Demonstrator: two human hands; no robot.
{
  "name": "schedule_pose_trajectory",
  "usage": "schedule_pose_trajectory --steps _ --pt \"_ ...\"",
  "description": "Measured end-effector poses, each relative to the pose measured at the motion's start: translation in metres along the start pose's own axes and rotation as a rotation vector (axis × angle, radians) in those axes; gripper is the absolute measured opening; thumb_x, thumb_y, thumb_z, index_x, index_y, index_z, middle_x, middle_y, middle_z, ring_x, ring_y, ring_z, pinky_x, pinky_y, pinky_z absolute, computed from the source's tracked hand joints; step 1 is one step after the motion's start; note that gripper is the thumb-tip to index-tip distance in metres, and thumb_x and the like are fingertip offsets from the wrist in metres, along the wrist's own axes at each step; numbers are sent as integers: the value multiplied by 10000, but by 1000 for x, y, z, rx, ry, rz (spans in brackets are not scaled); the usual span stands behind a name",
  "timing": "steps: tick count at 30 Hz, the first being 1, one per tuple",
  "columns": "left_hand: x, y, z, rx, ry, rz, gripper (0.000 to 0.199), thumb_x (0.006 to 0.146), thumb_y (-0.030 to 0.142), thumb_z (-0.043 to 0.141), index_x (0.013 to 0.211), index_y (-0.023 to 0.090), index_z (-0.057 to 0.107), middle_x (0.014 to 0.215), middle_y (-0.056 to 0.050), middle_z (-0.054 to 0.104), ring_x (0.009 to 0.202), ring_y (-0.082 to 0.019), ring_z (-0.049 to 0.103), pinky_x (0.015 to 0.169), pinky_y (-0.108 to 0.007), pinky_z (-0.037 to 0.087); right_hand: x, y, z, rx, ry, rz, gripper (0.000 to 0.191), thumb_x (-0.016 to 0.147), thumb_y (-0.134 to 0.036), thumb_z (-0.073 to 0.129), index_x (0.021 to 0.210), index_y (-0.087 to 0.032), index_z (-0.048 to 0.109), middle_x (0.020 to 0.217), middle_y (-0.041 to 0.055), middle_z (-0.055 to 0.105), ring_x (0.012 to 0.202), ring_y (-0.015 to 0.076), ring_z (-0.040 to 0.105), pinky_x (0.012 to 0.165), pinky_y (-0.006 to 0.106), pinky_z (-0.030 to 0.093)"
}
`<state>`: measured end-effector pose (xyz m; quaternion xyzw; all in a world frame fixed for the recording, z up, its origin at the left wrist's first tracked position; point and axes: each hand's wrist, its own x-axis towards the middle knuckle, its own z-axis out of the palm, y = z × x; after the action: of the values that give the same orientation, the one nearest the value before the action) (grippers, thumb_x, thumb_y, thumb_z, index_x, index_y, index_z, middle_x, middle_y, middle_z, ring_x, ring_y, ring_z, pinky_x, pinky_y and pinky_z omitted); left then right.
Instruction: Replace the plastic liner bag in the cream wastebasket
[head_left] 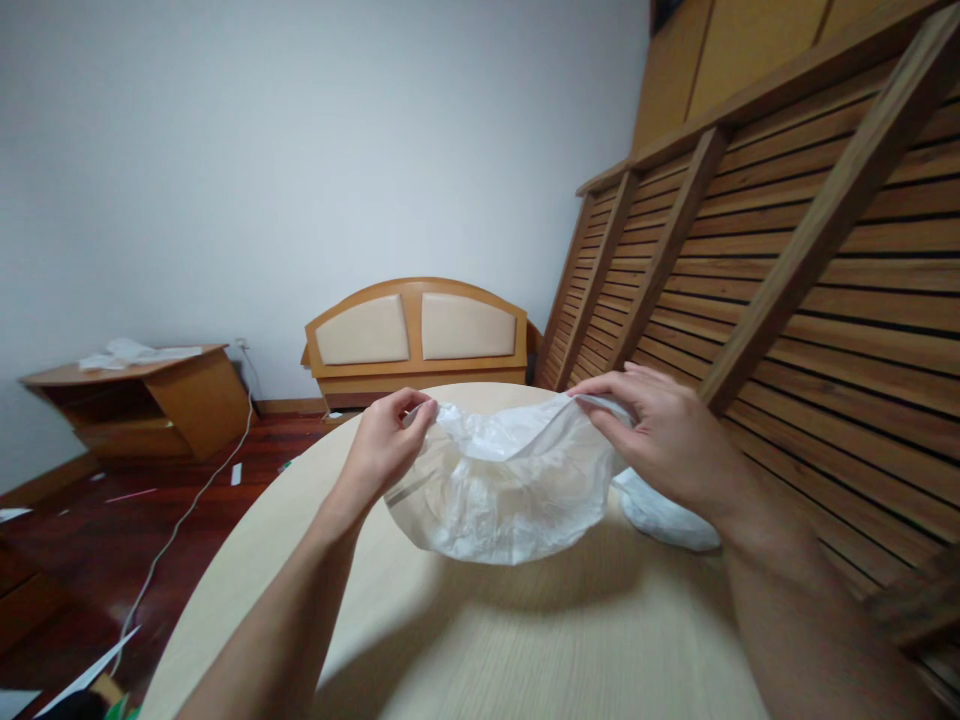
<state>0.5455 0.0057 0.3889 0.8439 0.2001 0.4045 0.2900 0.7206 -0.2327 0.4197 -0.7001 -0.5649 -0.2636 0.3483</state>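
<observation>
Between my two hands hangs a thin, translucent white plastic bag [517, 500], its upper edge sagging in the middle and its mouth partly spread. My left hand [394, 435] pinches the bag's upper left corner between thumb and fingers. At the upper right corner, my right hand [649, 425] grips the rim between thumb and fingers. The bag is held over a round, pale wooden table [480, 640] and casts a shadow on it. Behind my right wrist lies another white plastic bundle [664, 515], partly hidden by that hand.
Slatted wooden panels [825, 300] lean along the right side. A wooden headboard [415, 325] stands against the far wall. At the left, a low wooden desk [180, 395] bears white sheets. A white cable [187, 510] crosses the dark red floor among scattered scraps.
</observation>
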Motion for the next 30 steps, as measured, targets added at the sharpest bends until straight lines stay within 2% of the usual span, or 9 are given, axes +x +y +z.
schedule_pose_trajectory --steps 2,5,8,11,14,16,20,24,30 --pt "-1 1 0 17 75 32 251 874 373 584 916 160 709 902 -70 751 829 -213 682 760 -309 504 1 4 6 71 46 167 161 888 -253 586 979 -231 716 892 26 766 823 208 705 808 347 520" --pt "-9 13 -1 20 121 224 261 915 363 572 1056 173 681 1089 -90 724 1001 -225 670 907 -343 499 2 11 16 177 98 346 177 885 -293 584 979 -212 711 773 22 743 709 190 685 677 295 505" --pt "-17 25 0 70 -21 388 281 914 382 607 1119 196 658 1166 -88 703 1118 -238 634 990 -356 466 5 21 25 318 110 406 177 875 -341 586 899 -201 693 675 11 701 638 179 655 633 279 501" --pt "-19 25 4 148 -145 400 327 891 404 646 1148 203 645 1152 -85 709 1075 -248 647 932 -348 486 7 30 30 492 102 431 199 849 -385 609 774 -206 656 620 2 660 596 168 624 612 270 506" --pt "-14 15 10 181 -147 317 226 934 372 567 1024 194 673 1001 -73 729 848 -216 668 774 -314 495 8 36 34 610 67 467 290 827 -432 645 646 -209 605 590 -5 626 573 151 595 622 262 506" --pt "-8 7 12 140 -115 233 232 940 369 537 945 187 680 895 -56 731 708 -186 637 707 -296 475 8 40 37 680 44 526 283 807 -430 676 648 -202 620 606 -11 620 578 137 581 612 243 493" --pt "5 -10 14 -111 -86 93 261 878 409 592 838 172 694 847 -51 737 797 -197 649 763 -280 464 4 49 47 950 -14 742 182 764 -367 729 796 -190 696 739 1 674 630 135 599 580 222 491" --pt "12 -31 19 -401 -66 -169 383 731 535 721 783 157 693 775 -36 713 737 -178 620 700 -256 459 0 58 58 1116 -76 928 115 809 -273 690 849 -170 723 790 41 719 649 150 635 588 230 520" --pt "12 -57 29 -472 -31 -325 532 661 621 745 878 137 709 827 -63 724 679 -159 618 611 -241 457 -6 70 80 1095 11 970 115 837 -186 643 906 -187 736 901 58 768 764 176 694 680 248 556"
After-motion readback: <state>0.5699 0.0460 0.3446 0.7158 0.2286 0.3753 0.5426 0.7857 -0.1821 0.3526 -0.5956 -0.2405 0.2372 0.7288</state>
